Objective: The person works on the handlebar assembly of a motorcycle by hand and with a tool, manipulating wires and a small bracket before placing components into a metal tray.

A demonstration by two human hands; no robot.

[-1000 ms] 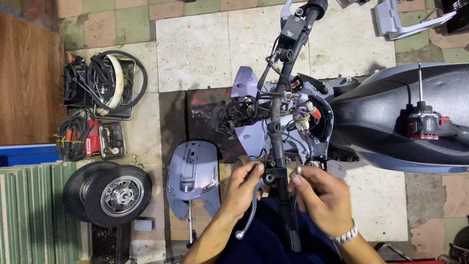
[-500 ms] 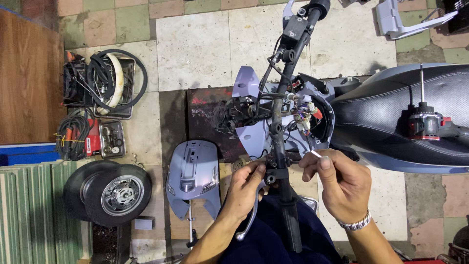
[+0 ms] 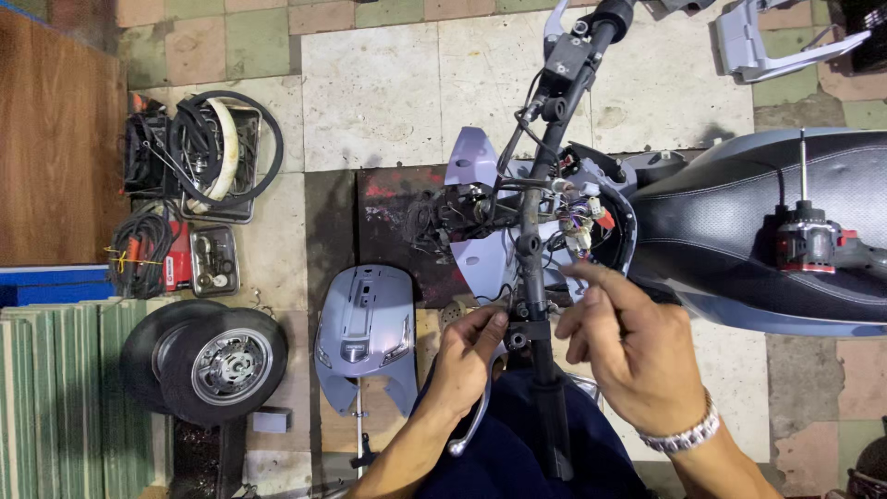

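Gripping the handlebar point(image 3: 534, 277) clamp with our left hand point(image 3: 462, 356), fingers curled, we hold our right hand point(image 3: 628, 346) raised beside it, fingertips pinched, contents unclear.

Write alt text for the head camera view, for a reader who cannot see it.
Seen from above, a person's left hand grips a stripped scooter's bare handlebar by its brake lever, while the right hand pinches something small beside exposed wiring. A lilac body panel and wheel lie on the tiled floor.
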